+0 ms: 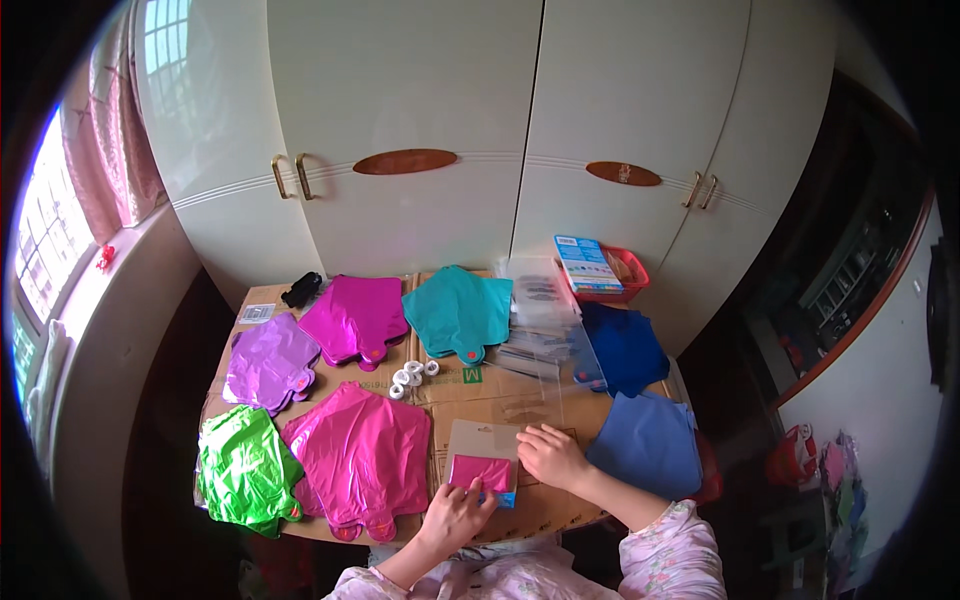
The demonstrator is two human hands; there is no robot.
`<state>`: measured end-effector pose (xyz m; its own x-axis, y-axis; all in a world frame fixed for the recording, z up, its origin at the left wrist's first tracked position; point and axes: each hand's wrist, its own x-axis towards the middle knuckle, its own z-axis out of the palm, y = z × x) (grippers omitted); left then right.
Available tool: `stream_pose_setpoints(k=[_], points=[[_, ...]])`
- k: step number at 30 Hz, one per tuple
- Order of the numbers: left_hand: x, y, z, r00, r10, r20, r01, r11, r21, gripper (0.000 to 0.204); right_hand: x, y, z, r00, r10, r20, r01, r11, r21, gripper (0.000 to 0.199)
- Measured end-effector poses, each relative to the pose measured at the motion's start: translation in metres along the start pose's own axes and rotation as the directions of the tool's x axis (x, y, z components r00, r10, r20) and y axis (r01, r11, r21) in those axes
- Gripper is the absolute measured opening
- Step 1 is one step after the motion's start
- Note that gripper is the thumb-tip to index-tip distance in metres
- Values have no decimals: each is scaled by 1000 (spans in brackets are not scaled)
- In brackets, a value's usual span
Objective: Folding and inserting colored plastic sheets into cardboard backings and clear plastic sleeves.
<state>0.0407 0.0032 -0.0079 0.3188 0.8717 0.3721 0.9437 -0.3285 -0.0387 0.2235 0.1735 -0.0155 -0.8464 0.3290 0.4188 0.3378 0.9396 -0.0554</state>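
Note:
A backing card (484, 436) lies on the cardboard-covered table in front of me, with a folded pink foil balloon (480, 470) on its lower part. My left hand (456, 522) is at the card's lower left, its fingers closed and pressed onto the pink foil. At the card's right edge rests my right hand (552, 458), palm down with fingers stretched out; whether its fingertips touch the card's edge is hard to make out. Left of the card is a stack of large pink foil balloons (360, 455).
Purple (355, 315), teal (458, 310), lilac (268, 362), green (245, 468), dark blue (625, 350) and light blue foil stacks (648, 445) surround the card. Clear plastic bags (545, 345), white rolls (408, 376) and a red basket (630, 280) are farther back, before a cabinet (400, 90).

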Motion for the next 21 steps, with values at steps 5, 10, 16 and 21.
stream_pose_setpoints(k=[5,10,16,21], points=[[-21,-2,-10,988,-151,-16,149,986,-80,41,-5,-7,-8,989,146,-8,-144,984,106,17],[-22,-1,-16,967,-230,-106,216,968,-130,48,-14,0,3,979,205,-8,-204,976,79,17],[-31,0,-20,1000,6,4,-6,1000,-11,37,-12,3,14,989,134,-66,-136,990,-23,13],[-28,0,-27,995,84,46,-85,996,18,33,-10,0,17,983,138,-119,-147,987,-63,9]])
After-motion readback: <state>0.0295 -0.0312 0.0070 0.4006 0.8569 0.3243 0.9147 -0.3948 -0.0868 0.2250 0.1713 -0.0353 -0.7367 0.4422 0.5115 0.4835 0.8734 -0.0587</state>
